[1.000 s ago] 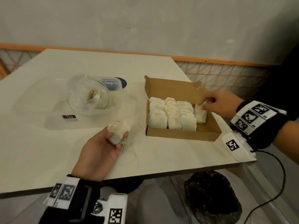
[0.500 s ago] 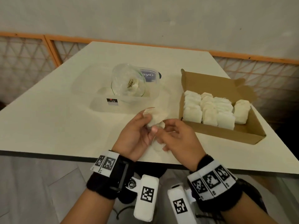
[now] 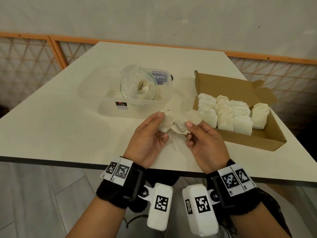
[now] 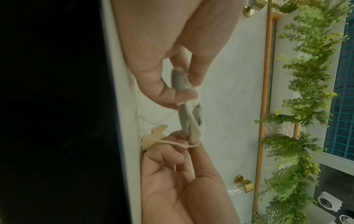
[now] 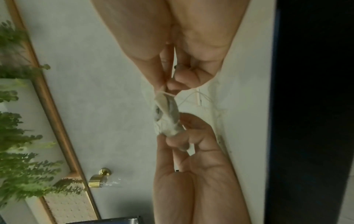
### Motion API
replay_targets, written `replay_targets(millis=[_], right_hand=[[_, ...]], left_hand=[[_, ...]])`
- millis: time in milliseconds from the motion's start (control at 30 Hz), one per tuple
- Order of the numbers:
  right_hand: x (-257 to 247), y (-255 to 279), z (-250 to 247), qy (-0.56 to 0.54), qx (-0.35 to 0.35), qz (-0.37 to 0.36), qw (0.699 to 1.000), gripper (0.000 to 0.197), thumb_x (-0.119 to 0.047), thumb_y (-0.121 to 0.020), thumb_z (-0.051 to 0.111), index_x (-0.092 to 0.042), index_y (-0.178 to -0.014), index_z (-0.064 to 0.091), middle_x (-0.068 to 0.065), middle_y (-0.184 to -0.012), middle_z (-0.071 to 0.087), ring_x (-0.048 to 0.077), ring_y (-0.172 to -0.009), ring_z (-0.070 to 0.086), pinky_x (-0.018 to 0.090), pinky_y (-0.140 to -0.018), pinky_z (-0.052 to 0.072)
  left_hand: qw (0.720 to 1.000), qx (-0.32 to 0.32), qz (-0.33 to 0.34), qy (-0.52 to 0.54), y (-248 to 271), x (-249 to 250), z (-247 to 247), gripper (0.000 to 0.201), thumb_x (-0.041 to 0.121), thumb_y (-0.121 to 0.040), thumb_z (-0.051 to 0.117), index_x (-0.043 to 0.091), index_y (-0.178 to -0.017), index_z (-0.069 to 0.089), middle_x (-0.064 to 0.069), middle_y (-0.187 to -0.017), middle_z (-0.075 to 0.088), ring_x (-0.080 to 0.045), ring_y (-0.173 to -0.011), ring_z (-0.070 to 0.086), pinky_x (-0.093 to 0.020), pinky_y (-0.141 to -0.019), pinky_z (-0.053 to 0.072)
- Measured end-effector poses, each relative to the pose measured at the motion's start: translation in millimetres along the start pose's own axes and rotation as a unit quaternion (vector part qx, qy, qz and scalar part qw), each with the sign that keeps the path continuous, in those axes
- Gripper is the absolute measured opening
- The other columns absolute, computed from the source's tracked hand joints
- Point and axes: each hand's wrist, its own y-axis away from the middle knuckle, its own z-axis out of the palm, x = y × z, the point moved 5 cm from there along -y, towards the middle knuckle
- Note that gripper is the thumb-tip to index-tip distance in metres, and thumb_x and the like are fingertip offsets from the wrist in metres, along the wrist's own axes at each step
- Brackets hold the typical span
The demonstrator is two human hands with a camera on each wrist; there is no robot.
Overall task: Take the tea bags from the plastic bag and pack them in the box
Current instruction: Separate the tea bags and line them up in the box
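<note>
Hands meet over the near edge of the white counter [image 3: 51, 121], each pinching tea bags from a small clump held between them. The left hand [image 3: 147, 134] curls its thumb and fingers round a rumpled tea bag [image 3: 165, 121], and the right hand [image 3: 204, 138] grips another tea bag [image 3: 188, 120] with the thumb on top; the two bags touch, and thin strings [image 3: 175, 143] hang tangled below them. From the left wrist view the bags [image 4: 188, 119] appear stacked edge-on between the two sets of fingertips, though blur makes it hard to say how many there are. A paper tag [image 4: 153, 136] on a string lies by the right hand's fingers. Beyond the hands sits a clear plastic tub [image 3: 109, 107] with the plastic bag [image 3: 137, 85] standing open inside it, a few tea bags [image 3: 143, 86] visible within. A blue-labelled lid or tub [image 3: 159, 78] lies just behind it. To the right rests the open cardboard box [image 3: 267, 140], its flap raised at the back, holding rows of upright packed tea bags [image 3: 223, 112] against its left side, with one more bag [image 3: 259, 115] standing apart on the right. Black wrist bands with printed markers [image 3: 120, 170] circle both wrists.
</note>
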Motion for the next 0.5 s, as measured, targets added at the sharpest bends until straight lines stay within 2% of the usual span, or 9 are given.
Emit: replay_targets(millis=[167,233,300,367,433,500], right_hand=[[1.5,0.5,-1.1,0.012,-0.006,-0.008,1.000,0.023,-0.002,-0.082,0.061,-0.014,-0.061,0.064,-0.003,-0.056,0.055,0.006,-0.047,0.042,0.015,-0.045,0.037],[1.7,1.3,-0.7,0.047,-0.005,-0.030,0.998,0.022,-0.001,-0.082,0.062,-0.012,-0.063,0.062,-0.003,-0.052,0.052,0.006,-0.046,0.041,0.015,-0.046,0.037],[2.0,1.6,-0.4,0.093,-0.004,-0.056,0.994,0.022,-0.001,-0.082,0.063,-0.013,-0.063,0.062,-0.004,-0.050,0.051,0.006,-0.046,0.041,0.016,-0.047,0.038],[2.1,2.1,0.6,0.138,-0.004,-0.078,0.987,0.020,-0.003,-0.081,0.065,-0.014,-0.065,0.064,-0.006,-0.048,0.052,0.007,-0.047,0.042,0.018,-0.048,0.038],[1.7,3.4,2.1,0.175,-0.009,-0.098,0.980,0.016,-0.006,-0.082,0.066,-0.016,-0.069,0.066,-0.007,-0.050,0.053,0.007,-0.048,0.043,0.018,-0.049,0.038],[1.2,5.1,3.5,0.191,-0.019,-0.113,0.975,0.011,-0.008,-0.082,0.066,-0.016,-0.075,0.068,-0.002,-0.055,0.054,0.007,-0.050,0.044,0.018,-0.050,0.039]], left_hand=[[1.000,0.019,0.003,0.019,-0.6,3.5,-4.6,0.013,0.018,-0.078,0.061,0.013,-0.090,0.062,0.000,-0.077,0.062,-0.006,-0.063,0.056,-0.011,-0.038,0.035],[1.000,0.010,-0.001,0.014,0.4,3.1,-5.0,0.008,0.017,-0.077,0.062,0.014,-0.084,0.061,0.001,-0.073,0.063,-0.005,-0.060,0.056,-0.011,-0.037,0.033],[1.000,-0.020,0.005,-0.006,2.0,3.3,-1.6,0.006,0.018,-0.078,0.060,0.014,-0.079,0.065,0.001,-0.076,0.065,-0.004,-0.062,0.058,-0.012,-0.039,0.035],[0.998,-0.048,0.013,-0.028,2.9,2.8,1.8,0.012,0.017,-0.079,0.058,0.011,-0.078,0.069,0.000,-0.079,0.068,-0.005,-0.066,0.062,-0.014,-0.046,0.044],[0.996,-0.069,0.021,-0.046,2.3,2.1,3.4,0.016,0.017,-0.080,0.057,0.006,-0.084,0.068,-0.002,-0.082,0.070,-0.010,-0.074,0.067,-0.018,-0.061,0.053],[0.994,-0.073,0.033,-0.072,1.5,-0.5,4.0,0.018,0.016,-0.079,0.061,0.003,-0.089,0.068,-0.007,-0.091,0.070,-0.015,-0.085,0.067,-0.021,-0.073,0.054]])
